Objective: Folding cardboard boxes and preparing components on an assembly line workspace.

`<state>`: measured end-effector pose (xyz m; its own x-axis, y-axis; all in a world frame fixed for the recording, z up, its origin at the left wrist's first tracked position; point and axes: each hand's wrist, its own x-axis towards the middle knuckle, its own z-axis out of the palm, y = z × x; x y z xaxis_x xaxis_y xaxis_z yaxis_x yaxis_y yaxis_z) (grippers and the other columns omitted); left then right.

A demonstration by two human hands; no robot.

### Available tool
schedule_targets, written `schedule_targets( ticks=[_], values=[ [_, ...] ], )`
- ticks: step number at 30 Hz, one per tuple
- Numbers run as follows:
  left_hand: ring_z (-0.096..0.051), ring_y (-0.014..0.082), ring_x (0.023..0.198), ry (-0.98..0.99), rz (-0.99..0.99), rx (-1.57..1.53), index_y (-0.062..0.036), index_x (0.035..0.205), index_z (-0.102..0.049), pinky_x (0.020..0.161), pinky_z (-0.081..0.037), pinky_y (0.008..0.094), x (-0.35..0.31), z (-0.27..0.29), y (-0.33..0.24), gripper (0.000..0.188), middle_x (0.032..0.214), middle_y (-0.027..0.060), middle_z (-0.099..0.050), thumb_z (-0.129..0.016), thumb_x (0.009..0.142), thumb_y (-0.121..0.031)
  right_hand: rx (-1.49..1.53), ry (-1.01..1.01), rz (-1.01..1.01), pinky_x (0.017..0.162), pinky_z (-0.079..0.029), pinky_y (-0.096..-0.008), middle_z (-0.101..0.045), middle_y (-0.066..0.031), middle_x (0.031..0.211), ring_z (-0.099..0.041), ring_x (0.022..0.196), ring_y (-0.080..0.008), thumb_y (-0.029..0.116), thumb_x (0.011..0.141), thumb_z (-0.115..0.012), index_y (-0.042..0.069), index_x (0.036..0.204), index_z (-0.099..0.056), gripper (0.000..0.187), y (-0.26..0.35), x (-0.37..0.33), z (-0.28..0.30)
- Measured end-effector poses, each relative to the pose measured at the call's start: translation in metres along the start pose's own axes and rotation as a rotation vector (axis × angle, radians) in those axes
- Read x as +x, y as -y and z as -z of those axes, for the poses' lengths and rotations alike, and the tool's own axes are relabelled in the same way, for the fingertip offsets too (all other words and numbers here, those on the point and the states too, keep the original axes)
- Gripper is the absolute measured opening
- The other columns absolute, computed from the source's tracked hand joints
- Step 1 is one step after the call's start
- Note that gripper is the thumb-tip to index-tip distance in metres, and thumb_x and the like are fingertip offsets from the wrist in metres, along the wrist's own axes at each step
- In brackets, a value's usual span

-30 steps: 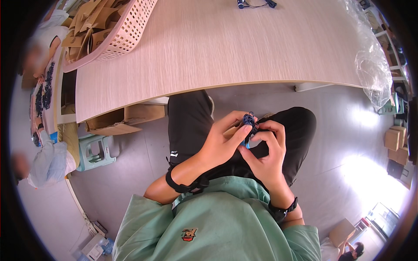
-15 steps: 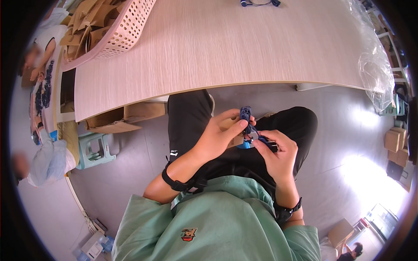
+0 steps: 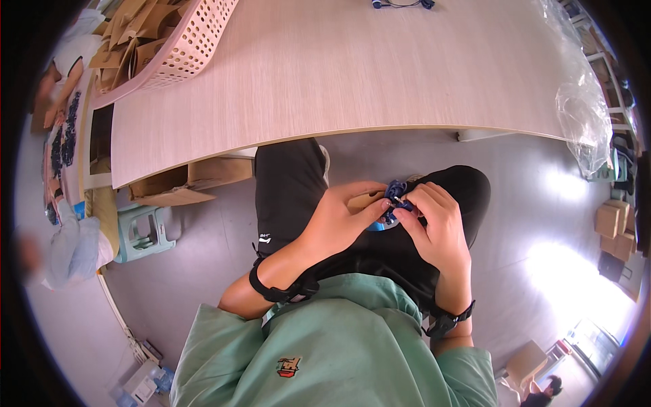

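Observation:
Over my lap, just in front of the table edge, I hold a small coiled dark blue cable (image 3: 395, 190). My left hand (image 3: 346, 216) pinches the coil between thumb and fingers. My right hand (image 3: 437, 214) has its thumb and fingertips closed on the same cable, with the two hands' fingertips close together. The fingers partly hide the bundle and its ends. A brown, cardboard-like piece (image 3: 365, 201) shows beside my left fingers; I cannot tell whether they hold it. Something bright blue (image 3: 381, 226) shows beneath the cable.
Another dark blue cable (image 3: 401, 5) lies on the wood-grain table (image 3: 380, 74) at its far side. At the far left is a pink perforated basket (image 3: 196, 51) of brown cardboard pieces. Clear plastic (image 3: 584, 119) hangs over the right edge. A green stool (image 3: 144, 233) and people are at left.
My right hand has moved up and in onto the coil, its fingers now curled over it. The coil has shifted slightly right and down, closer between both hands.

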<state>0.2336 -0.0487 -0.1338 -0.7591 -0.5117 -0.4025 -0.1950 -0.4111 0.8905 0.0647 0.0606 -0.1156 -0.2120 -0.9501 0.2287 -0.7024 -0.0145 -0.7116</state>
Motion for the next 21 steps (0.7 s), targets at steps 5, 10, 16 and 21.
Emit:
schedule_targets(
  ticks=[5,10,16,21],
  values=[
    [-0.063,0.0127,0.087,0.031,-0.141,0.083,0.0064,0.117,-0.065,0.080,-0.052,0.0273,-0.004,-0.002,0.002,0.026,0.097,0.0099,-0.072,-0.066,0.096,-0.009,0.092,0.003,-0.087,0.060,-0.044,-0.0348,-0.058,-0.0065,0.071,-0.055,0.063,-0.0239,0.013,0.081,-0.076,0.003,0.082,-0.060,0.019,0.001,-0.004,0.001],
    [-0.068,0.0246,0.085,0.101,-0.344,0.334,0.0032,0.116,-0.065,0.079,-0.053,0.0309,-0.007,-0.003,0.000,0.024,0.099,0.0173,-0.069,-0.064,0.094,-0.007,0.355,0.034,-0.271,0.063,-0.045,-0.0304,-0.056,-0.0075,0.072,-0.053,0.065,-0.0199,0.014,0.084,-0.075,0.001,0.092,-0.057,0.024,0.000,-0.010,-0.002],
    [-0.069,0.0273,0.085,0.082,-0.441,0.336,0.0016,0.114,-0.065,0.075,-0.054,0.0336,-0.006,-0.006,-0.002,0.023,0.097,0.0161,-0.068,-0.065,0.092,-0.005,0.366,-0.048,-0.285,0.073,-0.048,-0.0337,-0.059,-0.0120,0.089,-0.055,0.078,-0.0237,0.019,0.087,-0.073,0.000,0.115,-0.057,0.037,0.006,-0.014,-0.011],
    [-0.069,0.0274,0.085,0.055,-0.473,0.418,0.0014,0.112,-0.066,0.074,-0.055,0.0343,-0.007,-0.005,0.004,0.024,0.098,0.0155,-0.069,-0.068,0.089,-0.002,0.354,0.073,-0.167,0.093,-0.048,-0.0363,-0.066,-0.0188,0.118,-0.062,0.107,-0.0307,0.015,0.095,-0.060,-0.004,0.123,-0.061,0.034,0.009,-0.014,-0.018]
  ],
)
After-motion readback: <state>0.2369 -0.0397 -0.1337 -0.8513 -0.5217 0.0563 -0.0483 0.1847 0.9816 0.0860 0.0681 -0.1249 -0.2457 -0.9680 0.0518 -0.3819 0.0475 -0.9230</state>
